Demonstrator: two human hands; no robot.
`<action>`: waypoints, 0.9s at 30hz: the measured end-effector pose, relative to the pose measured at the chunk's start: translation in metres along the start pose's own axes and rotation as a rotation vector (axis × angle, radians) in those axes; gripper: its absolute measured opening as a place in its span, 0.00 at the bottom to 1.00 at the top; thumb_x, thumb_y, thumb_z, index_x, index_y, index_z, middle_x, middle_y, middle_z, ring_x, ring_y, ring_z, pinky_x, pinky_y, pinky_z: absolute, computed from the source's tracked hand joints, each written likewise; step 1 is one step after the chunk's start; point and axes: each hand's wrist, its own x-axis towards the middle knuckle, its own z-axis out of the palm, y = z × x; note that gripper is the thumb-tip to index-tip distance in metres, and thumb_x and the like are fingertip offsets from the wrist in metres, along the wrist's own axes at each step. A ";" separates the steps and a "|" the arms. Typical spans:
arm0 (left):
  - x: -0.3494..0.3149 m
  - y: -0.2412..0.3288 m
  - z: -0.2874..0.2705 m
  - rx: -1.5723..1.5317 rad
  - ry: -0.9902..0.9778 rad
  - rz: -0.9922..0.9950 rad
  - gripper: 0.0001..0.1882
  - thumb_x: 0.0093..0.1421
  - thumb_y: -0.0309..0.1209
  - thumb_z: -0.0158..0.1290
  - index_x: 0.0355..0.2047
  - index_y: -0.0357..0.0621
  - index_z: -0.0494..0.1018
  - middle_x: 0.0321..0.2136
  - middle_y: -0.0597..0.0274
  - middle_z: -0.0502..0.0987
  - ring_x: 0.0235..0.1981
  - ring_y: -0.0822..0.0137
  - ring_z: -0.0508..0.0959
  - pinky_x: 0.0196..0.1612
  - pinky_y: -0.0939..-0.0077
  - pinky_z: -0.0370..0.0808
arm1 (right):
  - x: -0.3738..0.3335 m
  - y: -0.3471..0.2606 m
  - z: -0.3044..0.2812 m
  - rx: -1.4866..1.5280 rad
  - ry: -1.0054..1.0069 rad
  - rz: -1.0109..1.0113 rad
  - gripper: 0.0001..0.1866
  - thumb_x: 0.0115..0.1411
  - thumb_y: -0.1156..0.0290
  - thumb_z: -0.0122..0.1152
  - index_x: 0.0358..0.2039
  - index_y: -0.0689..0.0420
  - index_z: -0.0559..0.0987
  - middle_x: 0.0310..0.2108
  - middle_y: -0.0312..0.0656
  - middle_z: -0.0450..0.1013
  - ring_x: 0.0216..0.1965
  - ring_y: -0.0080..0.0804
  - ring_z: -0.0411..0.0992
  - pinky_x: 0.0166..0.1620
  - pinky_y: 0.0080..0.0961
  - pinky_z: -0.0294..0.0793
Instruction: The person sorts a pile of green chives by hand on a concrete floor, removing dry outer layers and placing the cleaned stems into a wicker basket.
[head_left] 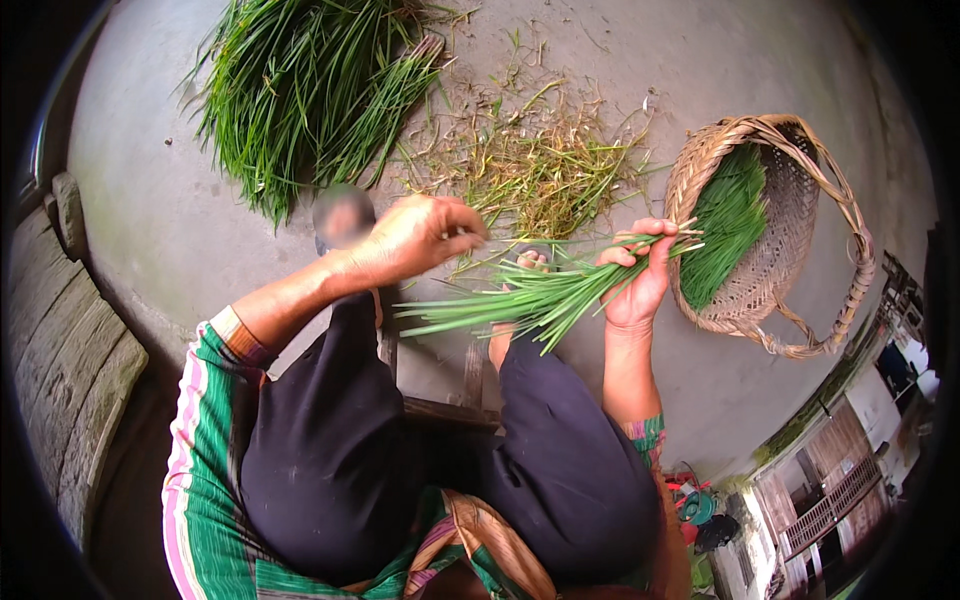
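In the head view, the right hand (638, 285) is closing firmly around a bunch of chive-like greens (525, 300), its thumb and fingers wrapping the stalks close to their pale ends. Those ends are poking out past the fingers toward the right, while the long green leaves are fanning out to the left above the person's knees. The left hand (418, 235) is hovering above the leaf side of the bunch, palm turned inward, its fingers half curling and its thumb lying near them with only a narrow gap; whether it is pinching a thin leaf, I cannot tell.

Just beyond the right hand, a woven wicker basket (790, 220) is sitting on the grey floor (130, 220), its mouth facing the camera and its braided handle (850, 205) arching out on the far right. Inside, a layer of cut greens (725, 225) is lying against the wall nearer the hand, leaving the opposite weave showing. The pale stalk ends are overlapping the basket's rim in this view; whether they are touching it, I cannot tell.

Ahead of the left hand, a large heap of long green leaves (300, 90) is resting on the floor, and a scatter of yellowish trimmings (560, 180) is spreading between that heap and the basket.
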 end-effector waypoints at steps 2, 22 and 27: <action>0.002 0.019 0.010 -0.251 0.082 0.027 0.09 0.53 0.32 0.55 0.34 0.43 0.75 0.29 0.57 0.76 0.32 0.58 0.77 0.35 0.71 0.73 | 0.001 0.002 0.002 -0.048 0.015 -0.007 0.06 0.60 0.62 0.52 0.37 0.45 0.71 0.38 0.28 0.69 0.33 0.21 0.68 0.37 0.23 0.68; 0.023 0.037 0.027 -0.189 0.095 0.241 0.09 0.52 0.35 0.55 0.32 0.47 0.76 0.27 0.59 0.75 0.30 0.59 0.76 0.32 0.68 0.73 | 0.001 0.018 -0.003 -0.273 0.023 0.017 0.11 0.60 0.59 0.51 0.40 0.48 0.70 0.46 0.38 0.69 0.38 0.29 0.70 0.42 0.31 0.72; 0.026 0.023 0.022 -0.291 0.220 0.294 0.06 0.55 0.29 0.54 0.31 0.39 0.74 0.26 0.61 0.74 0.28 0.70 0.74 0.31 0.76 0.70 | 0.002 0.021 -0.002 -0.355 0.090 0.067 0.12 0.62 0.58 0.47 0.42 0.50 0.69 0.49 0.41 0.67 0.43 0.33 0.70 0.48 0.36 0.72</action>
